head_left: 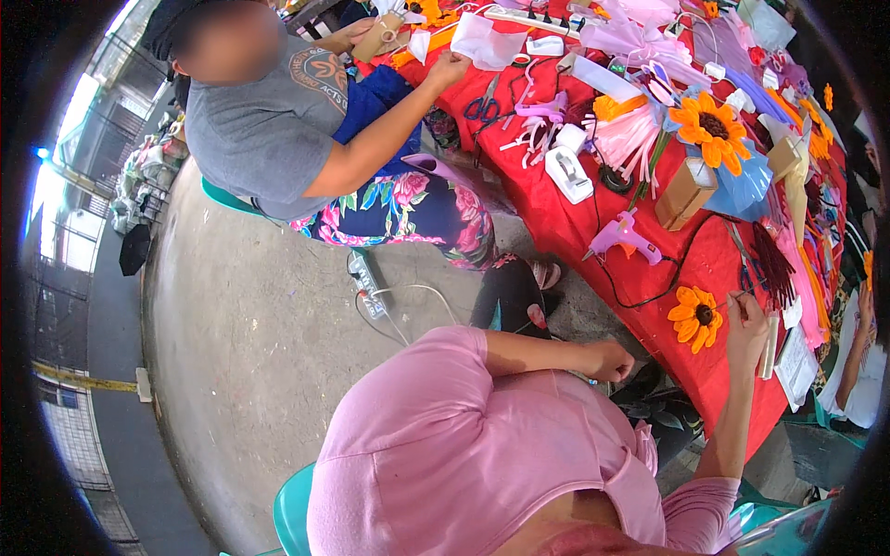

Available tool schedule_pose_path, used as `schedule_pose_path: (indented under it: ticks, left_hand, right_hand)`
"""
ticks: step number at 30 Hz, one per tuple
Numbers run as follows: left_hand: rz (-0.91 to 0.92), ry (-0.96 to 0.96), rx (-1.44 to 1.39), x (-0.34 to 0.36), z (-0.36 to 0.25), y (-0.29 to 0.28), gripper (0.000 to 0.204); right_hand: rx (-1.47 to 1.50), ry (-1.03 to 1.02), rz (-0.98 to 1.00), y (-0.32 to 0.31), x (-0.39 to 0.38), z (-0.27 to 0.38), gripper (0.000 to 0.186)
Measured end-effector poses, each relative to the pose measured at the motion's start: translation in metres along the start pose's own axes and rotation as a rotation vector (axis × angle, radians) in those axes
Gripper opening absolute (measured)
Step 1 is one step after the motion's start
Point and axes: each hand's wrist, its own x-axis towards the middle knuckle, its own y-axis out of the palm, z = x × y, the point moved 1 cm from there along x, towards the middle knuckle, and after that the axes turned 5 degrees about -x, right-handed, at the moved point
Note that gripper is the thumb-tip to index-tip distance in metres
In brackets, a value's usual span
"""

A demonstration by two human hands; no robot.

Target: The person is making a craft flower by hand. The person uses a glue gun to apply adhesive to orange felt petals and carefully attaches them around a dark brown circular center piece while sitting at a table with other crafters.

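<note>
My right hand (745,330) is raised over the red-covered table (714,380), its fingertips pinched at the thin stem of an orange flower (695,319) with a dark brown centre. The flower faces up, just left of those fingers. My left hand (608,360) is curled closed in front of my body, near the table's edge; whatever is inside it, if anything, is hidden. Beyond the flower lie a light purple glue gun (627,239) with a black cord and a pair of scissors (744,262). A bundle of dark maroon fuzzy stems (771,261) rests beside the scissors.
A larger orange flower (712,132), a brown box (686,194), a white tape dispenser (568,174) and pink fuzzy stems (627,139) crowd the table farther back. At far left sits a co-worker (269,120) holding a brown piece. A power strip (368,285) with cords lies on the floor.
</note>
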Motion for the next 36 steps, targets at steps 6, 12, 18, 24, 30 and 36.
schedule_pose_path:
  ticks: [6, 12, 18, 24, 30, 36]
  left_hand:
    - [0.005, -0.035, 0.096, -0.009, 0.063, 0.008, 0.008]
    - [-0.073, 0.030, 0.175, -0.010, 0.077, 0.005, 0.008]
    - [-0.053, 0.034, 0.189, -0.011, 0.083, 0.011, 0.010]
    - [-0.044, 0.078, 0.187, -0.014, 0.090, 0.011, 0.011]
    - [-0.053, 0.073, 0.119, -0.009, 0.065, 0.000, 0.013]
    - [0.063, -0.111, 0.171, -0.011, 0.011, -0.028, 0.027]
  right_hand:
    - [-0.028, 0.005, 0.018, -0.002, 0.001, 0.004, 0.012]
    - [0.004, 0.028, -0.001, -0.003, 0.001, 0.003, 0.012]
    - [-0.005, 0.011, 0.017, -0.002, 0.000, 0.005, 0.012]
    - [-0.071, -0.004, 0.011, -0.004, -0.003, 0.003, 0.011]
    - [-0.074, -0.033, -0.058, -0.003, 0.003, -0.003, 0.019]
    - [-0.092, 0.034, -0.031, -0.002, 0.007, -0.002, 0.024]
